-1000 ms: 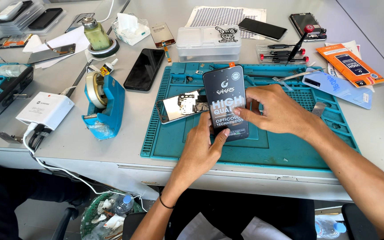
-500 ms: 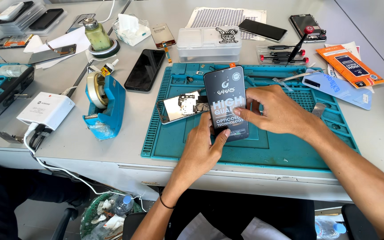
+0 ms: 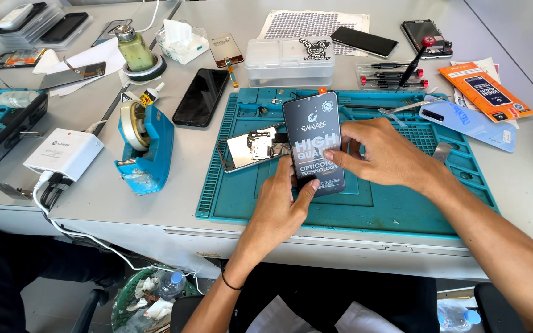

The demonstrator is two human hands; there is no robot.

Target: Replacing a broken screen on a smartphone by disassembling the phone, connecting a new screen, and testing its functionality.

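Both hands hold a black phone screen panel (image 3: 313, 140) with white print on its face, tilted up over the teal work mat (image 3: 396, 213). My left hand (image 3: 277, 206) grips its lower edge, thumb on the front near the bottom. My right hand (image 3: 385, 154) pinches the panel's right edge with fingertips on the glass. Just left of the panel, an opened phone body (image 3: 251, 148) with bare circuitry lies flat on the mat.
A blue tape dispenser (image 3: 145, 139), a white charger box (image 3: 64, 153) and a black phone (image 3: 201, 97) lie left of the mat. Behind it stand a clear plastic box (image 3: 289, 61) and a screwdriver set (image 3: 396, 75). Orange and blue packets (image 3: 483, 92) lie at right.
The panel and both hands have stayed almost where they were; the right fingers have shifted slightly along the panel's right edge.
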